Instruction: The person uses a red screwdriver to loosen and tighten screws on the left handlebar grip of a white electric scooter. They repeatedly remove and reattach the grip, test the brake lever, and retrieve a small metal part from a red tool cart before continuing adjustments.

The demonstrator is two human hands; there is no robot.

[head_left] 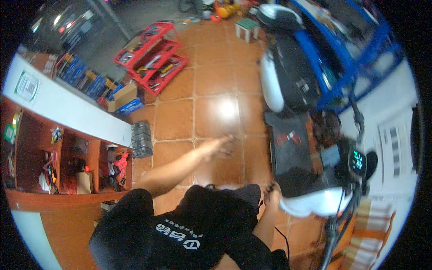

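My left hand [218, 147] reaches out over the tiled floor, fingers stretched and a little blurred, with nothing visible in it. Close to the white front of the scooter [315, 201], my right hand [271, 194] is held near my body with its fingers curled. Whatever those fingers hold, if anything, is too dark and small to make out. The scooter is white and black, with a lit display [357, 160] near the handlebar. On its dark footboard [290, 164] lies a small red looped thing [288, 137]. A thin black cord [284, 237] hangs below my right forearm.
A red tiered tool cart [155, 58] stands ahead on the left, near an open cardboard box [127, 98] and stacked grey blocks [141, 139]. Wooden cubbies [67, 198] with tools line the left. A blue rack [364, 58] and a green-topped stool [247, 29] are at the far right.
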